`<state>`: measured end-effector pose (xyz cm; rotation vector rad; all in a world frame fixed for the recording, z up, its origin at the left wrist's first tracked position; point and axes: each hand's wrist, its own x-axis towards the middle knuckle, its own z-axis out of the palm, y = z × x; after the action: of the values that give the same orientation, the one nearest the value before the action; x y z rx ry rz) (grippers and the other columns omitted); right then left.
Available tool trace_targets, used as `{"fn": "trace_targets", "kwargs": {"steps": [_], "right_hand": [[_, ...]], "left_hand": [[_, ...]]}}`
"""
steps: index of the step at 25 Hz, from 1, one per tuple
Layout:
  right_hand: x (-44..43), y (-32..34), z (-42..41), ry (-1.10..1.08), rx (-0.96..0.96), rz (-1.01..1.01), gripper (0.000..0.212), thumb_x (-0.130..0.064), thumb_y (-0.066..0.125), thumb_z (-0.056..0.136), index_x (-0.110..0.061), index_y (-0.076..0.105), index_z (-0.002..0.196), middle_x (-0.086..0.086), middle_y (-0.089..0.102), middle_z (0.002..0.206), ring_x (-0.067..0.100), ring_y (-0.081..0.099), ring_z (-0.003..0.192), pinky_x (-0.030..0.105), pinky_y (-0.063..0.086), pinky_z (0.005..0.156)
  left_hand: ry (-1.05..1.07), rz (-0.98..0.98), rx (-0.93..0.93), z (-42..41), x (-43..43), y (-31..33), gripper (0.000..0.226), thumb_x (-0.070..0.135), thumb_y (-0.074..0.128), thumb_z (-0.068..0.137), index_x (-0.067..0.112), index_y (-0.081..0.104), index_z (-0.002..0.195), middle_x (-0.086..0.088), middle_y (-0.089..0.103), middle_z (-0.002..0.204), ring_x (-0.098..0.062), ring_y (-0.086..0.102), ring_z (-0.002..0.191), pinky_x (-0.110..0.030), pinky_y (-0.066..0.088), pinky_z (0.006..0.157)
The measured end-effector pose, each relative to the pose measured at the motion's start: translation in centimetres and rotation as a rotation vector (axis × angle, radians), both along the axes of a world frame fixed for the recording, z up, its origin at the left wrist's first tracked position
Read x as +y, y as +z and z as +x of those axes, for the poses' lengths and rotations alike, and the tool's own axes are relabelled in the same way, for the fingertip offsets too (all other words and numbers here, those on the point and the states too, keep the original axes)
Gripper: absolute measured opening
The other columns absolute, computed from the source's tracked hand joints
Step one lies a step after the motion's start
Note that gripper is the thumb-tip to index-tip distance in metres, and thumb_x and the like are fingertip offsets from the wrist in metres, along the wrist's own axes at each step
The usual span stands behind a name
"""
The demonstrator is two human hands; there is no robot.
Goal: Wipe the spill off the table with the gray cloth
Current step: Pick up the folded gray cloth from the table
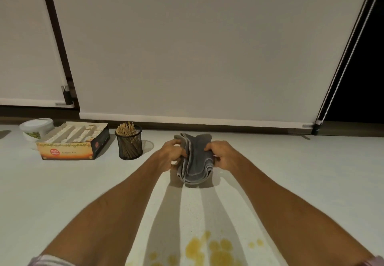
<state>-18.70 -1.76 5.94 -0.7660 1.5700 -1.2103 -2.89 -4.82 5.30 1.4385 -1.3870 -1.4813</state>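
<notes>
A folded gray cloth (194, 159) is held a little above the white table (301, 182), far from me near the back edge. My left hand (171, 155) grips its left side and my right hand (221, 154) grips its right side. Both arms stretch forward over the table. A yellow-orange spill (216, 249) lies in several blotches on the table close to me, between my forearms, with smaller drops to its right and left.
A black mesh cup of wooden sticks (130, 143) stands left of the cloth. Further left sit an open tea box (72, 143) and a white lidded jar (36, 129). Roller blinds (187, 47) hang behind the table.
</notes>
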Motion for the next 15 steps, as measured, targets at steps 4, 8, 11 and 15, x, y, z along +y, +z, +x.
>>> {"fn": "trace_targets", "kwargs": {"steps": [4, 8, 11, 15], "right_hand": [[4.6, 3.7, -1.9, -0.006, -0.070, -0.102, 0.017, 0.003, 0.055, 0.084, -0.003, 0.062, 0.098, 0.013, 0.060, 0.080, 0.024, 0.057, 0.068, 0.033, 0.049, 0.054], [12.2, 3.9, -2.8, 0.003, -0.080, -0.149, 0.013, 0.003, 0.052, 0.085, -0.004, 0.063, 0.086, 0.014, 0.059, 0.079, 0.024, 0.057, 0.067, 0.034, 0.049, 0.059], [18.9, 2.1, -3.8, -0.017, -0.061, -0.139, 0.020, 0.002, 0.053, 0.085, -0.003, 0.066, 0.099, 0.014, 0.063, 0.085, 0.026, 0.061, 0.073, 0.035, 0.052, 0.062], [27.4, 0.4, -4.6, -0.011, -0.043, -0.110, 0.019, 0.001, 0.053, 0.086, -0.005, 0.069, 0.094, 0.014, 0.067, 0.091, 0.027, 0.066, 0.080, 0.035, 0.058, 0.064]], "left_hand": [[-0.119, 0.009, 0.128, 1.3, 3.2, 2.9, 0.062, -0.012, 0.054, 0.085, 0.027, 0.046, 0.132, -0.022, 0.059, 0.109, -0.030, 0.053, 0.091, -0.055, 0.054, 0.091], [-0.169, -0.040, 0.105, 0.1, 10.4, 3.8, 0.058, -0.013, 0.053, 0.084, 0.025, 0.045, 0.128, -0.018, 0.056, 0.092, -0.025, 0.053, 0.074, -0.047, 0.055, 0.073], [-0.144, -0.088, 0.079, -1.0, 17.2, 3.0, 0.049, -0.010, 0.058, 0.081, 0.021, 0.046, 0.117, -0.009, 0.059, 0.079, -0.017, 0.054, 0.058, -0.037, 0.054, 0.059], [-0.175, -0.083, 0.075, -2.4, 25.9, 1.0, 0.050, -0.008, 0.062, 0.078, 0.020, 0.045, 0.116, -0.005, 0.061, 0.082, -0.016, 0.053, 0.060, -0.035, 0.052, 0.061]]}}
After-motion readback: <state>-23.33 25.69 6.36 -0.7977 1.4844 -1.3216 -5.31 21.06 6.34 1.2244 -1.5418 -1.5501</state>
